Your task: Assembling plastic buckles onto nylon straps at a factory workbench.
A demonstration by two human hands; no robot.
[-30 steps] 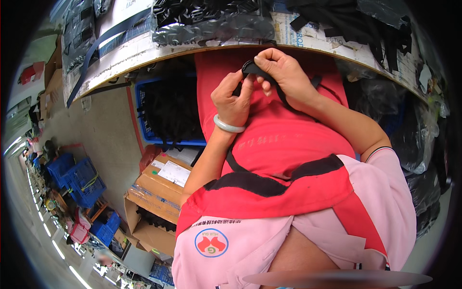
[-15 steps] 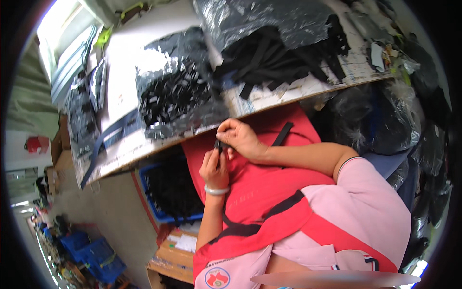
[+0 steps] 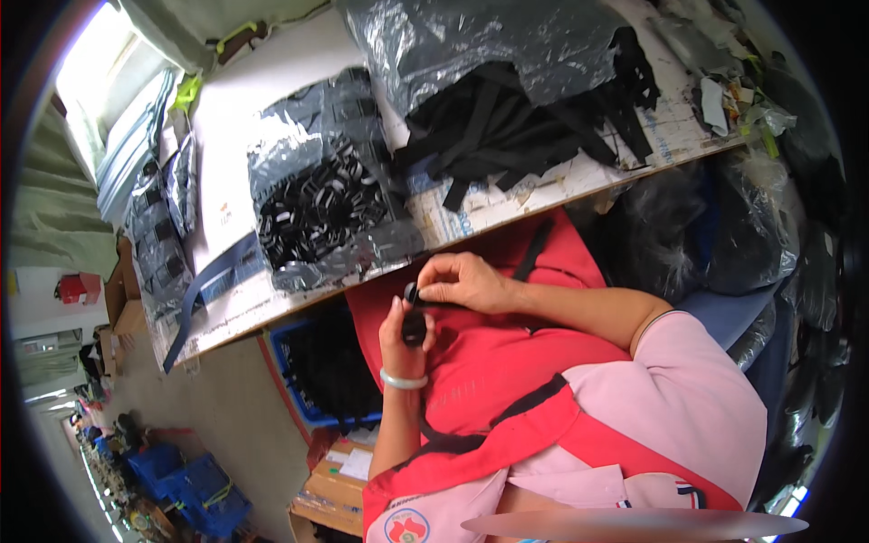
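Table: a pale worktable (image 3: pixel 272 118) spans the upper view.
Large bag: a clear plastic bag (image 3: pixel 507 45) lies over loose black straps (image 3: pixel 525 127).
Middle bag: a clear bag of black buckles (image 3: pixel 317 208) sits near the table's front edge.
Crate: a blue crate (image 3: pixel 299 407) under the table holds dark pieces.
Box: an open cardboard box (image 3: pixel 335 480) shows white paper.
Right hand: the right hand (image 3: pixel 466 282) pinches the top of a small black buckle piece (image 3: pixel 414 321) above the red apron.
Left hand: the left hand (image 3: pixel 405 339) curls closed around its lower part.
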